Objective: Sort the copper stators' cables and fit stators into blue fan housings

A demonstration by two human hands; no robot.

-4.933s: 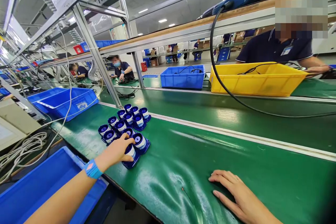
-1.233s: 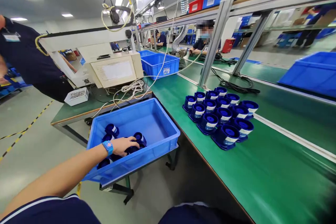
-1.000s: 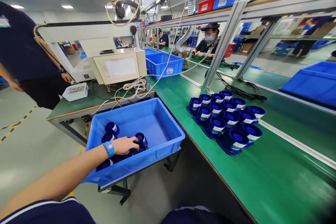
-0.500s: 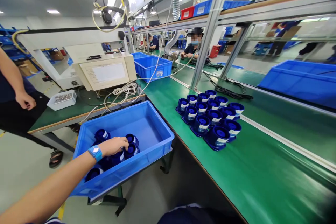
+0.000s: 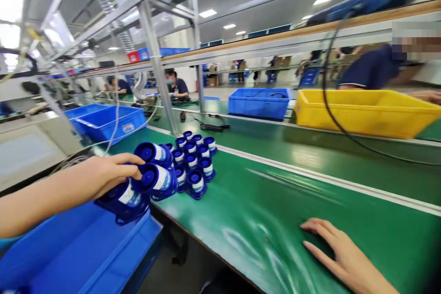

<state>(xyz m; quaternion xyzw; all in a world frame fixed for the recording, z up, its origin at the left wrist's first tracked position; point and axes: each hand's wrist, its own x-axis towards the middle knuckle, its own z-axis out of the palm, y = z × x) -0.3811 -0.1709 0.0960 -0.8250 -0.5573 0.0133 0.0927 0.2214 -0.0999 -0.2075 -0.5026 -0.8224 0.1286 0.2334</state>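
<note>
My left hand [image 5: 103, 172] grips three dark blue cup-shaped parts [image 5: 160, 180] at their rims, fingers hooked into the round openings. Each part has a white-and-blue label on its side and a flanged base. The cluster hangs over the edge of a blue bin [image 5: 82, 248], tilted in the air. Beyond it, several matching blue parts [image 5: 195, 183] stand upright in close rows on the green bench [image 5: 262, 211]. My right hand [image 5: 339, 250] is low over the bench at the right, thumb and fingers apart, holding nothing. Whether it touches the surface I cannot tell.
Across the bench stand a blue bin [image 5: 258, 102] and a yellow bin [image 5: 361, 112]. A metal post [image 5: 156, 73] rises behind the rows, with a black cable [image 5: 212, 125] beside it. Another blue bin [image 5: 113, 124] is at the back left. A co-worker's sleeve [image 5: 370, 66] shows at far right.
My left hand has lifted three blue parts from the bin and carried them rightward toward the bench. My right hand has come into view. The camera has turned right.
</note>
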